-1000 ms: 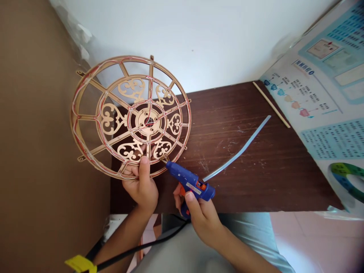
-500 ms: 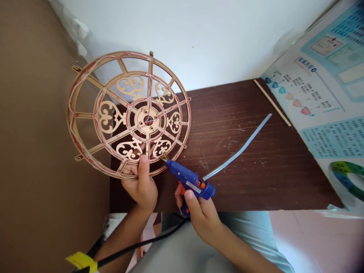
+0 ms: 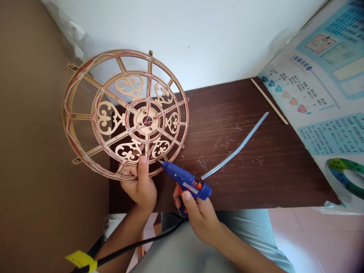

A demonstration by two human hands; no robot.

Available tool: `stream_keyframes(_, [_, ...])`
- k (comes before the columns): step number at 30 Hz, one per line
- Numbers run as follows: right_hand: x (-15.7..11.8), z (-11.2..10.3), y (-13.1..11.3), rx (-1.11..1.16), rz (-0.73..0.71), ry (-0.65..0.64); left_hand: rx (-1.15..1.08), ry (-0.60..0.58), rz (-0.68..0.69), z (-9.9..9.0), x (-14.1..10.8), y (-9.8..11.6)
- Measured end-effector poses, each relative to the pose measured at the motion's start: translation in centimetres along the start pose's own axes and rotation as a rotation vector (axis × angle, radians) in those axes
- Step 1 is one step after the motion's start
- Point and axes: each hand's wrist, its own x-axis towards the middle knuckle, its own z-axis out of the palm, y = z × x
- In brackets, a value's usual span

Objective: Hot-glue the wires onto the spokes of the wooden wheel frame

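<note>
A round gold openwork frame (image 3: pixel 131 115) with scroll ornaments stands tilted above the brown table, red and white wires running along its rings and spokes. My left hand (image 3: pixel 140 184) grips its lower rim, thumb on the near side and fingers partly hidden behind. My right hand (image 3: pixel 199 212) is wrapped round the handle of a blue glue gun (image 3: pixel 182 178) with an orange trigger. The gun's metal tip is at the frame's lower rim, just right of my left thumb; whether it touches cannot be made out.
On the brown table (image 3: pixel 227 182) lie a clear glue stick (image 3: pixel 236 151) and a thin wooden stick (image 3: pixel 269 100). A printed board (image 3: pixel 321 94) with a green tape roll (image 3: pixel 345 176) borders the right. A black cable (image 3: pixel 136 244) with a yellow tag crosses my lap.
The glue gun in my right hand has shifted slightly left along the frame's lower rim. The frame appears slightly further left, and the whole view has moved a little.
</note>
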Motion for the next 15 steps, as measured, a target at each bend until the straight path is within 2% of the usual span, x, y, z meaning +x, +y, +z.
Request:
stream_keyframes(2, [-0.03,0.08,0.34,0.000,0.011,0.030,-0.061,0.040,0.012,0.25,0.03,0.11])
stream_keyframes(5, [-0.07,0.18,0.73,0.006,0.022,0.055,-0.109,0.038,-0.008,0.56,0.04,0.30])
stream_keyframes(15, [-0.17,0.15,0.93,-0.031,-0.002,0.048,-0.069,0.040,-0.001,0.50,0.12,0.31])
